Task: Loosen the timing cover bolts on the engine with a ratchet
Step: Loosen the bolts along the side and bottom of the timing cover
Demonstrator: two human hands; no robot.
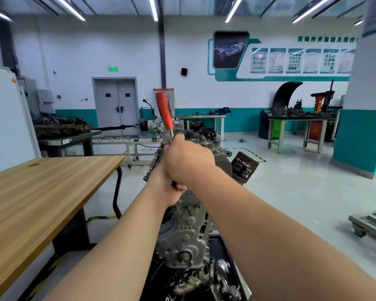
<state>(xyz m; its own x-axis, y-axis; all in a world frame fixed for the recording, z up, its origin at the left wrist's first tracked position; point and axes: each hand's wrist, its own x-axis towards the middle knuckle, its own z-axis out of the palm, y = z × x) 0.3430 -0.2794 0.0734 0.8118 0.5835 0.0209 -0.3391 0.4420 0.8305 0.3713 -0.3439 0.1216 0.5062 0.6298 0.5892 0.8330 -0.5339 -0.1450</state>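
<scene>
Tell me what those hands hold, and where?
The right hand grips the ratchet low on its shank, below the free red handle. The left hand curls just beneath; what it grips is hidden.

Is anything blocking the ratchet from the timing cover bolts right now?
Nothing visible. The ratchet stands at the engine's top, but the right hand and left hand hide its head and the bolt.

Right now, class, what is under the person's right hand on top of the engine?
The ratchet rises red-handled out of the right hand; the left hand sits just below, over the engine. The ratchet's head and whatever it turns are covered.
</scene>
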